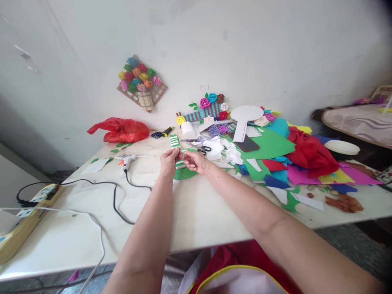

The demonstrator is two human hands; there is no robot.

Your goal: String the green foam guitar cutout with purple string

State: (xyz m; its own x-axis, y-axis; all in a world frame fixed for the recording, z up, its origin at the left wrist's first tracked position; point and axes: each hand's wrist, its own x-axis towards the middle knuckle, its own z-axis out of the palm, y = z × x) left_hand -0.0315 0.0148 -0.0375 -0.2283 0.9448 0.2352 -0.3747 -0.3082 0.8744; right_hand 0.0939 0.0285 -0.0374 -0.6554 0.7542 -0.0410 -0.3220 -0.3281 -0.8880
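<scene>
My left hand (168, 162) is closed on a flat green-and-white striped craft piece (175, 141), whose upper end stands out above my fingers. Close beside it, my right hand (195, 161) has its fingers pinched together near the piece's edge; what lies between the fingertips is too small to make out. Beneath both hands lies a green rounded sheet (186, 174), partly covered by them. Black-handled scissors (204, 150) rest just beyond my right hand. A white hot glue gun (127, 161) lies to the left.
A red plastic bag (122, 130) and yellow-black pliers (163, 132) sit at the back. Colourful paper scraps (312, 153), a phone (245, 143) and a white paddle-shaped cutout (246, 114) crowd the right. Black cable (114, 200) runs to a power strip (33, 216) at left.
</scene>
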